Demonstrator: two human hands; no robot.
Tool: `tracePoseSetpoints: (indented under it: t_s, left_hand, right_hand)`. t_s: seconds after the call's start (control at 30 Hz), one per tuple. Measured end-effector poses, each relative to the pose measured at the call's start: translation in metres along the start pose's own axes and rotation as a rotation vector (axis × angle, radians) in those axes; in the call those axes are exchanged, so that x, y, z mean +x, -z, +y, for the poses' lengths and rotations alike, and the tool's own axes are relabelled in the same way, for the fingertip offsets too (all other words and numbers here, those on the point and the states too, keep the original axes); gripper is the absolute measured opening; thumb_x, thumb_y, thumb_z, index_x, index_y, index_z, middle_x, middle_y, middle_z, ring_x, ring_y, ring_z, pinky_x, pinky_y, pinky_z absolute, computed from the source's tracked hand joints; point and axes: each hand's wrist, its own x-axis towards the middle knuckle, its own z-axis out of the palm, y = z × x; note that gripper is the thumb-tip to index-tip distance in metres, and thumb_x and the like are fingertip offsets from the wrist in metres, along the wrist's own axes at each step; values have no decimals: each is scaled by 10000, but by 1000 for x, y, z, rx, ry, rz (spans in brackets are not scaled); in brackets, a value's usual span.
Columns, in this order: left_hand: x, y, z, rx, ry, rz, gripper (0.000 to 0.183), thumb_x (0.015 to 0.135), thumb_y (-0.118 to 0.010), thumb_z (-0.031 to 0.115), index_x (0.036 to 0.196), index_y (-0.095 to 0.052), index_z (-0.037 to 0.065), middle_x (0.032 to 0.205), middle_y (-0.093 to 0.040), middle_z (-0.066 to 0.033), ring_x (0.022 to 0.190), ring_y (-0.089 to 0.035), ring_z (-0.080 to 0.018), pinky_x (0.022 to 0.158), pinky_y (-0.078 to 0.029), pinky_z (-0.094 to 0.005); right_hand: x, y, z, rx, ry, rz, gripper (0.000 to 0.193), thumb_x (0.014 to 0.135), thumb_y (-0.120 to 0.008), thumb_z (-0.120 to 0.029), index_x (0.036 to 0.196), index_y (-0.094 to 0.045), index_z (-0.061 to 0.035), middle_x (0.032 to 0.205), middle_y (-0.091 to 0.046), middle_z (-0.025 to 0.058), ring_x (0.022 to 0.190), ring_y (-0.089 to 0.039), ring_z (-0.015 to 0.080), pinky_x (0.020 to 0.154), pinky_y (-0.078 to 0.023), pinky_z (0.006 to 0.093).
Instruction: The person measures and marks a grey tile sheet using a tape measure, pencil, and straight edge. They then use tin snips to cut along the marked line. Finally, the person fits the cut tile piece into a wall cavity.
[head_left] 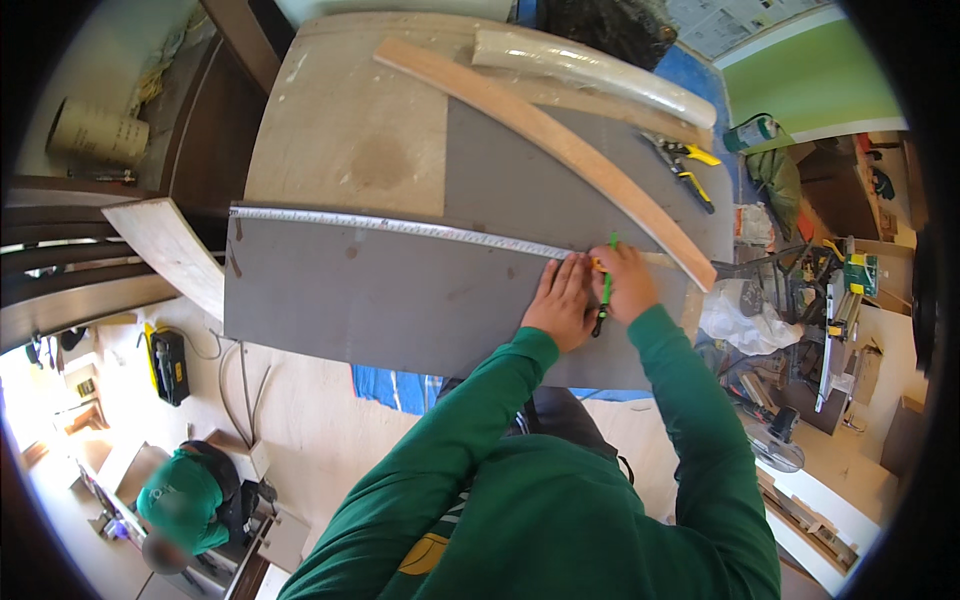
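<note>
A dark grey board [400,300] lies across the worktable. Along its far edge the white metal blade of a tape measure [400,226] is drawn out from the left edge to my hands. My left hand [562,303] rests flat, fingers stretched out over the board, fingertips at the tape's right end. Beside it, my right hand [628,284] is closed around a slim green pencil [605,290] with a dark end. A bit of orange shows at its fingers; the tape's case is mostly hidden there.
A long curved wood strip [540,130] lies beyond my hands. Yellow-and-black snips [685,165] and a plastic-wrapped roll [590,75] are farther back. A pale board [175,250] leans at the table's left end. A co-worker in green [185,500] is at lower left; tools and a fan [778,448] stand right.
</note>
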Motion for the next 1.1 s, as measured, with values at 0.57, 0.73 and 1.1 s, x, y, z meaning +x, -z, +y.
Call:
tracePoseSetpoints:
  t_s: [0.57,0.73,1.1]
  left_hand:
    - [32,26,9,-136,322,297,364,898,-593,57,1251,-681,75,1399,-603,-141,1272,-565,-367,1076,-458,-505]
    - [30,59,-14,448,228,203,340,866,-631,74,1192,-719,115,1372,-624,-99,1296,-529,-334,1112,-410,-507]
    - [52,109,-17,330,350,-59,110,888,-727,172,992,-759,156,1150,-722,-62,1149,-609,-279,1077,-405,-470]
  right_hand:
    - [11,10,16,-100,164,-285,193,923,-597,-168,1079,-690,-106,1106,-615,179,1060,-608,388,871,-529,507]
    - [10,16,17,-119,213,-321,240,921,-603,-142,1137,-698,-96,1141,-604,186,1094,-596,393,889,-525,508]
    - [7,24,24,-6,268,-215,254,903,-653,-153,1153,-681,-109,1141,-623,163,1081,-610,364,849,-532,502]
